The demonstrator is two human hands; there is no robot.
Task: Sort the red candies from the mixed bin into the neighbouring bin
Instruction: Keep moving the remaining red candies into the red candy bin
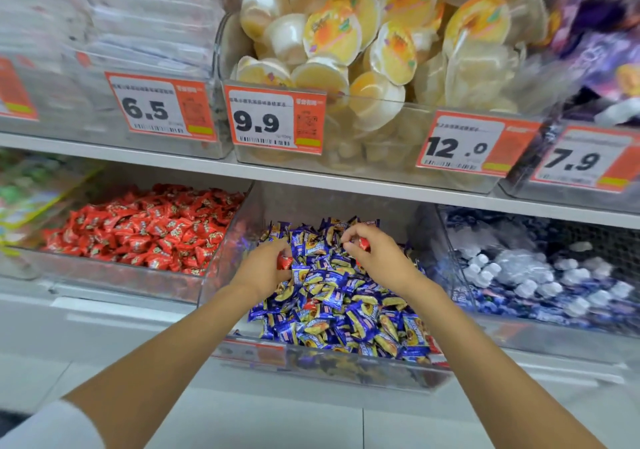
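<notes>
I see the clear mixed bin (329, 202) heaped with blue-and-yellow wrappers, one red candy (284, 262) pinched in my left hand (265, 266), second red candy (363, 243) in my right hand (379, 253), neighbouring bin (121, 275) just left, packed with red wrappers

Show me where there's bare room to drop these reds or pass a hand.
Bare room: the back of the mixed bin, between the blue candies and its rear wall. The gap above the red bin, under the shelf, lets the left hand and right hand, each gripping a red candy, pass. Crowded: red pile covers most of its floor.
</notes>
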